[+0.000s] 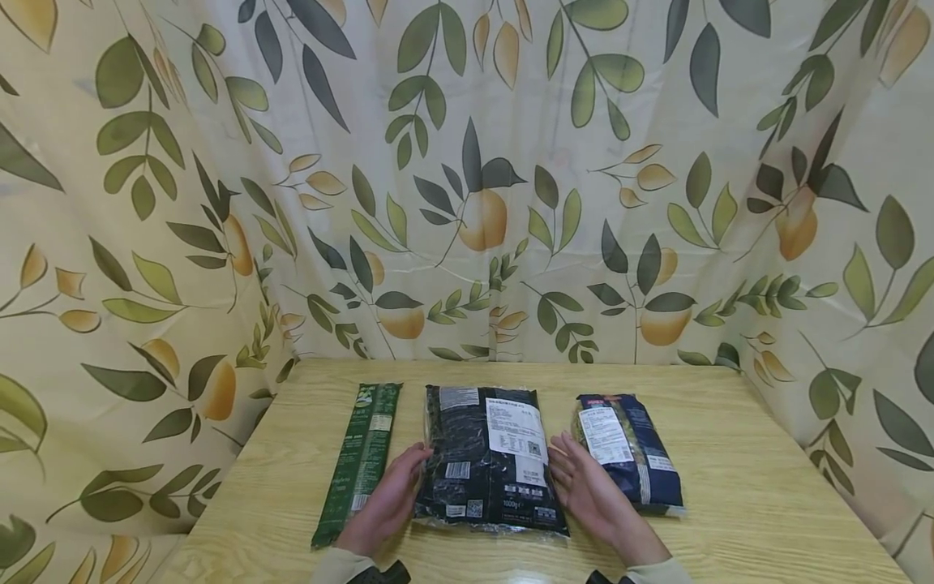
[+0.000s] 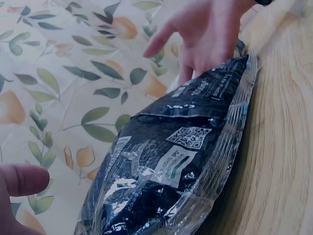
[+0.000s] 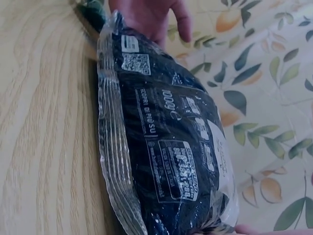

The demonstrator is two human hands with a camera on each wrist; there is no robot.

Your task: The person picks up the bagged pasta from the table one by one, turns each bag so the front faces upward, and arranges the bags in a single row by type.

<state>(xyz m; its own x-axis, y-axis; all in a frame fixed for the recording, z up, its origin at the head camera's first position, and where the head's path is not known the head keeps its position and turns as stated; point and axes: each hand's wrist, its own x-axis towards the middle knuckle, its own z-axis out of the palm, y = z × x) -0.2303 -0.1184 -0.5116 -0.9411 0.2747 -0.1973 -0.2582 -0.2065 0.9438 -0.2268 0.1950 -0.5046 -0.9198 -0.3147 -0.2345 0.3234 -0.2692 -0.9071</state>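
Note:
A dark plastic food bag (image 1: 467, 462) marked 1000g lies flat on the table between my hands, its printed side and white labels facing up. My left hand (image 1: 390, 499) is at the bag's left edge, fingertips right against it. On the opposite side, my right hand (image 1: 593, 491) stands with fairly straight fingers along the right edge. In the left wrist view, the left thumb (image 2: 24, 180) is lifted away from the bag's side. The clear crimped seal (image 3: 115, 152) at the near end shows close up in the right wrist view.
A long slim green packet (image 1: 368, 446) lies left of the bag, partly behind my left hand. To the right is a blue packet (image 1: 645, 454) with a white label, beside my right hand. A leaf-patterned curtain (image 1: 452, 243) rises behind the wooden table (image 1: 744, 454) and along its sides.

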